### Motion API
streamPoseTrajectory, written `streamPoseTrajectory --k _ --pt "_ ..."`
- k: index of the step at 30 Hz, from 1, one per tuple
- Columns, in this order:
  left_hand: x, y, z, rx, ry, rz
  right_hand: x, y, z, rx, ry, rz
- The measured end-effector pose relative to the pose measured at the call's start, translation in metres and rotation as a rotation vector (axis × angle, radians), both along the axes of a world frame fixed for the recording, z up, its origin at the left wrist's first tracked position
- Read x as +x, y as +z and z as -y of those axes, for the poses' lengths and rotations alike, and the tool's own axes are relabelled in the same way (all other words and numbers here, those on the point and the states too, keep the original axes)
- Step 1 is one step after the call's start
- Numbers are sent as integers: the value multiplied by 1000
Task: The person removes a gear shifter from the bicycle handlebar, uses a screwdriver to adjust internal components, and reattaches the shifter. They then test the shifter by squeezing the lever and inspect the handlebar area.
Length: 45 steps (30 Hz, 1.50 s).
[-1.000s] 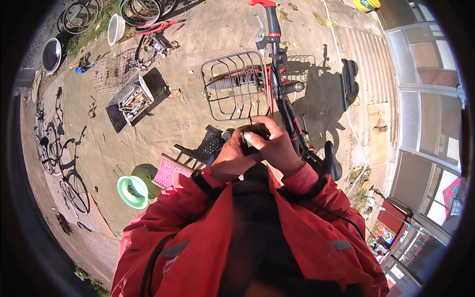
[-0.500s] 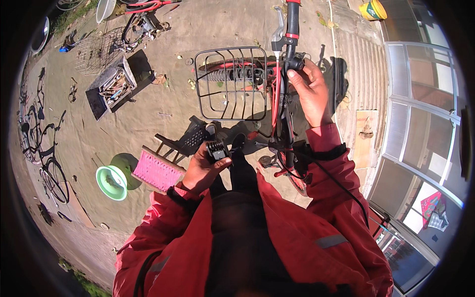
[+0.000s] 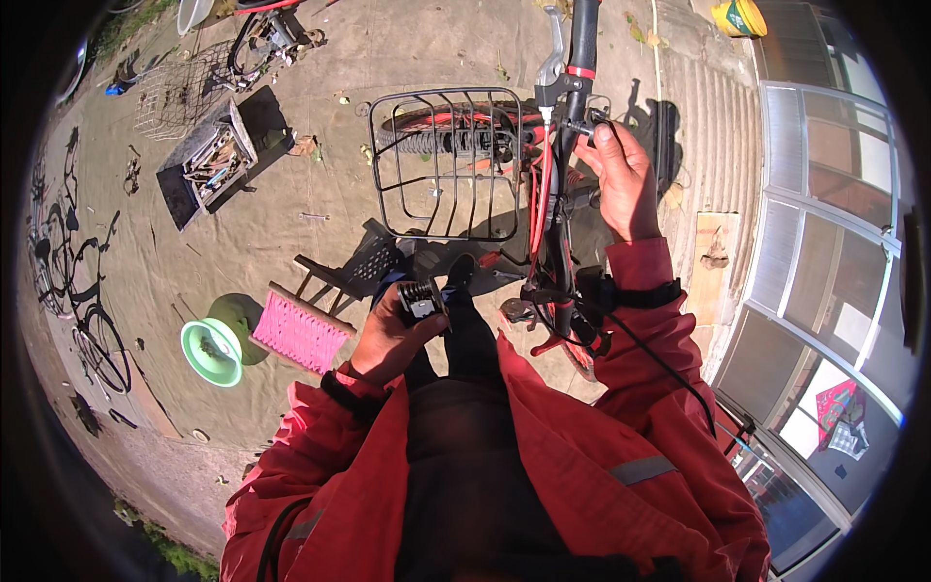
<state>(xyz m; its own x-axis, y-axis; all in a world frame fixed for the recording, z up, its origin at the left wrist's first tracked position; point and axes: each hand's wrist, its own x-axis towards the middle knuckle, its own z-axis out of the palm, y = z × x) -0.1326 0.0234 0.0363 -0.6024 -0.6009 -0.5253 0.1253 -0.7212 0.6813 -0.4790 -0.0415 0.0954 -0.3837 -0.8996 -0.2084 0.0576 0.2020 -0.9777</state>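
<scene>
My left hand (image 3: 386, 335) is closed around a small black part with ridges and a silvery plate (image 3: 421, 303), held above my legs. My right hand (image 3: 624, 179) is at the bicycle's handlebar (image 3: 581, 58), thumb and fingers pinching a small black clamp-like fitting (image 3: 589, 127) beside the bar. The fitting's exact kind is unclear. The red and black bicycle (image 3: 555, 218) stands in front of me with a black wire basket (image 3: 446, 235) to the left of its bar. A silver brake lever (image 3: 554, 58) and red cables lie close to my right hand.
Left of the basket, an open box of tools (image 3: 215, 165) sits on the ground cloth. Nearer are a pink woven stool (image 3: 299, 333) and a light green basin (image 3: 211, 351). Glazed window frames (image 3: 824, 204) line the right side. A yellow bucket (image 3: 739, 17) stands far right.
The black fitting at the handlebar looks turned or swung outward, and my right hand has shifted slightly right with it. My left hand still holds its part, now tilted slightly differently.
</scene>
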Motion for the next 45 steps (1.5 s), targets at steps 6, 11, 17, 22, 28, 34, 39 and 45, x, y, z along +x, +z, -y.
streamPoseTrajectory --k 6,11,17,22,28,34,39,45 --pt "-3 0 6 33 7 16 -12 -14 -1 -3 56 339" --pt "-3 2 10 78 3 14 -13 -20 -3 -90 72 431" --pt "-5 0 10 103 14 13 -2 -17 1 -57 12 205" --pt "-7 -3 9 106 16 -11 8 -9 7 -28 -26 80" --pt "-8 -2 9 124 10 7 11 -11 8 -13 -116 72" --pt "-10 0 10 128 -5 16 -2 -26 2 -53 -81 297" --pt "-11 3 10 158 2 -10 0 -23 5 -66 -55 266" --pt "-13 2 10 157 -12 30 17 -13 10 -79 -127 166"
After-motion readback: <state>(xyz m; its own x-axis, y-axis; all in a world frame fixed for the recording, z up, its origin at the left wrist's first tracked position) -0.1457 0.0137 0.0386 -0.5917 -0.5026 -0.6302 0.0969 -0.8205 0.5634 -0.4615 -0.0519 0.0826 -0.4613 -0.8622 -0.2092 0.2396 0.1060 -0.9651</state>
